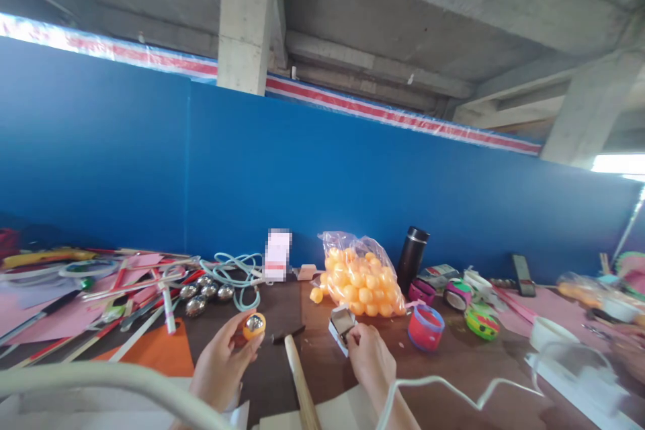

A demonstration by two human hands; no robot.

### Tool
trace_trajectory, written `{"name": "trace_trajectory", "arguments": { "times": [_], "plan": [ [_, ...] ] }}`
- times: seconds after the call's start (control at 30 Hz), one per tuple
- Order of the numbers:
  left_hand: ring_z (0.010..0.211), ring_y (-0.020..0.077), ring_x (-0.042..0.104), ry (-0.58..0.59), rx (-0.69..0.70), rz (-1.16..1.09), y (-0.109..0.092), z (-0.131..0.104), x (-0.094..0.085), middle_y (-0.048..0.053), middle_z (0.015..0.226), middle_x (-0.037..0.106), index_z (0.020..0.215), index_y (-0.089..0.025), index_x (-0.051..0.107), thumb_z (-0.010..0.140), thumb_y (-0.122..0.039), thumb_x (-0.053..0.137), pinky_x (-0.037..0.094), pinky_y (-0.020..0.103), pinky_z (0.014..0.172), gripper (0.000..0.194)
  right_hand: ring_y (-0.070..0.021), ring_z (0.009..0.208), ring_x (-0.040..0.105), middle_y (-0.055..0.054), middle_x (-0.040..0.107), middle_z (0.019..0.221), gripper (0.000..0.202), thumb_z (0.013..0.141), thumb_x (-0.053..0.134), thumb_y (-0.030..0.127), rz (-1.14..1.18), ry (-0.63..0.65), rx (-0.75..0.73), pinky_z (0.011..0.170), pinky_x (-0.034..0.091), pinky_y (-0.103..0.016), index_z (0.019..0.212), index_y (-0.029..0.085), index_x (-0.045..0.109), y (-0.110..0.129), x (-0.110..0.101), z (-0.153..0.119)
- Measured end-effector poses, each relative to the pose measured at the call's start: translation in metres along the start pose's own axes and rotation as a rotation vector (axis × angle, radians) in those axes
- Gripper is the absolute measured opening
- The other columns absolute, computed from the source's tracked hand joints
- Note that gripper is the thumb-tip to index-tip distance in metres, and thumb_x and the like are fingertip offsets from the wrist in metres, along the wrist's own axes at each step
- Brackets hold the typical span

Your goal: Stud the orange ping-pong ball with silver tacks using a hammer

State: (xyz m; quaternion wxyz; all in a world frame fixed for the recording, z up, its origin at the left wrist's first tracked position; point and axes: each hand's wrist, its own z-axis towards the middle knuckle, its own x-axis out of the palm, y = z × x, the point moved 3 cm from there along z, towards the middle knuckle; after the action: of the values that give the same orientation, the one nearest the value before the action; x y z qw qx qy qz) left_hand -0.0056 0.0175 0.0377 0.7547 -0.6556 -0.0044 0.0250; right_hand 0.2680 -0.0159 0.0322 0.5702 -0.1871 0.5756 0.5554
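My left hand (226,359) is closed round an orange ball (253,326) that looks like a table tennis ball, with a shiny silver surface showing on its upper side. Whether that silver part is a separate ball inside, I cannot tell. To the right, my right hand (370,353) pinches at the near edge of a small open white box (338,337) with a greyish inside. What its fingertips grip in the box is partly hidden. Between my hands lies a hammer (300,376), its wooden handle pointing towards me. Beyond the box sits a clear bag of orange balls (360,282).
Several shiny silver balls (195,306) lie at left, beside light blue tubing (242,269) and a pile of sticks and paper. A phone (278,255), a black flask (413,256) and a red-and-blue tape roll (426,328) stand behind. A white cable (453,386) crosses at right.
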Motion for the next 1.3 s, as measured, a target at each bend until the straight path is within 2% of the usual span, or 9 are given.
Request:
{"name": "trace_trajectory", "arguments": {
  "times": [0.17, 0.33, 0.43, 0.53, 0.6, 0.77, 1.0, 1.2, 1.3],
  "plan": [
    [0.073, 0.0216, 0.067, 0.001, 0.013, 0.014, -0.006, -0.002, 0.002, 0.001, 0.086, 0.07, 0.102, -0.021, 0.057, 0.061, -0.038, 0.065, 0.057, 0.027, 0.056, 0.046, -0.0214, 0.084, 0.057, -0.006, 0.057, 0.091, 0.016, 0.084, 0.041, 0.024, 0.113, -0.037, -0.005, 0.062, 0.037, -0.028, 0.079, 0.022, 0.056, -0.006, 0.002, 0.004],
    [0.076, 0.0227, 0.068, 0.005, -0.01, 0.003, -0.005, -0.002, 0.003, 0.001, 0.087, 0.071, 0.1, -0.023, 0.058, 0.058, -0.039, 0.067, 0.056, 0.026, 0.056, 0.046, -0.0206, 0.086, 0.059, -0.006, 0.062, 0.089, 0.015, 0.082, 0.042, 0.026, 0.312, -0.056, -0.023, 0.072, 0.042, -0.028, 0.08, 0.021, 0.056, -0.015, 0.004, 0.012],
    [0.081, 0.0235, 0.068, 0.013, -0.022, -0.016, -0.002, -0.001, 0.004, 0.0, 0.092, 0.071, 0.1, -0.025, 0.057, 0.057, -0.039, 0.067, 0.057, 0.026, 0.056, 0.046, -0.0188, 0.074, 0.063, -0.005, 0.065, 0.082, 0.015, 0.081, 0.043, 0.029, 0.466, -0.03, -0.019, 0.067, 0.047, -0.026, 0.077, 0.02, 0.054, -0.016, 0.006, 0.015],
    [0.082, 0.0242, 0.067, 0.03, -0.038, -0.03, 0.001, 0.0, 0.004, 0.0, 0.092, 0.071, 0.099, -0.026, 0.057, 0.057, -0.039, 0.068, 0.057, 0.026, 0.056, 0.046, -0.0176, 0.057, 0.064, -0.005, 0.066, 0.077, 0.017, 0.08, 0.04, 0.032, 0.629, 0.035, 0.038, 0.049, 0.049, -0.025, 0.08, 0.02, 0.052, -0.015, 0.01, 0.016],
    [0.08, 0.0239, 0.068, 0.03, -0.042, -0.023, 0.001, 0.0, 0.004, -0.001, 0.09, 0.071, 0.098, -0.026, 0.058, 0.056, -0.039, 0.068, 0.057, 0.026, 0.055, 0.045, -0.0192, 0.058, 0.065, -0.006, 0.066, 0.08, 0.019, 0.079, 0.039, 0.035, 0.726, 0.074, 0.075, 0.041, 0.049, -0.025, 0.081, 0.02, 0.05, -0.014, 0.013, 0.016],
    [0.078, 0.024, 0.069, 0.011, -0.032, -0.017, 0.0, 0.0, 0.004, -0.002, 0.088, 0.072, 0.097, -0.026, 0.06, 0.055, -0.041, 0.068, 0.057, 0.026, 0.054, 0.045, -0.021, 0.06, 0.065, -0.003, 0.064, 0.063, 0.017, 0.074, 0.044, 0.035, 0.851, 0.09, 0.102, 0.047, 0.054, -0.028, 0.078, 0.02, 0.048, -0.015, 0.018, 0.016],
    [0.079, 0.0236, 0.068, 0.036, -0.022, -0.003, 0.004, 0.0, 0.003, 0.0, 0.091, 0.072, 0.102, -0.025, 0.057, 0.059, -0.042, 0.067, 0.057, 0.026, 0.056, 0.047, -0.0174, 0.054, 0.063, -0.001, 0.062, 0.061, 0.013, 0.075, 0.044, 0.031, 0.728, 0.083, 0.1, 0.045, 0.051, -0.023, 0.077, 0.02, 0.05, -0.016, 0.016, 0.013],
    [0.084, 0.0243, 0.068, 0.065, 0.009, 0.001, 0.01, 0.002, 0.002, 0.0, 0.095, 0.072, 0.103, -0.025, 0.057, 0.059, -0.042, 0.068, 0.057, 0.025, 0.056, 0.048, -0.0197, 0.085, 0.06, -0.004, 0.066, 0.088, 0.016, 0.077, 0.047, 0.028, 0.374, -0.006, 0.033, 0.074, 0.044, -0.028, 0.08, 0.023, 0.062, -0.015, -0.003, 0.007],
    [0.083, 0.0243, 0.068, 0.069, -0.004, 0.02, 0.012, 0.002, 0.003, 0.001, 0.094, 0.071, 0.104, -0.025, 0.057, 0.061, -0.041, 0.067, 0.057, 0.025, 0.056, 0.047, -0.0233, 0.081, 0.06, -0.004, 0.065, 0.082, 0.018, 0.076, 0.048, 0.031, 0.22, 0.024, 0.05, 0.066, 0.04, -0.031, 0.075, 0.026, 0.066, -0.016, -0.005, 0.004]
  ]
}}
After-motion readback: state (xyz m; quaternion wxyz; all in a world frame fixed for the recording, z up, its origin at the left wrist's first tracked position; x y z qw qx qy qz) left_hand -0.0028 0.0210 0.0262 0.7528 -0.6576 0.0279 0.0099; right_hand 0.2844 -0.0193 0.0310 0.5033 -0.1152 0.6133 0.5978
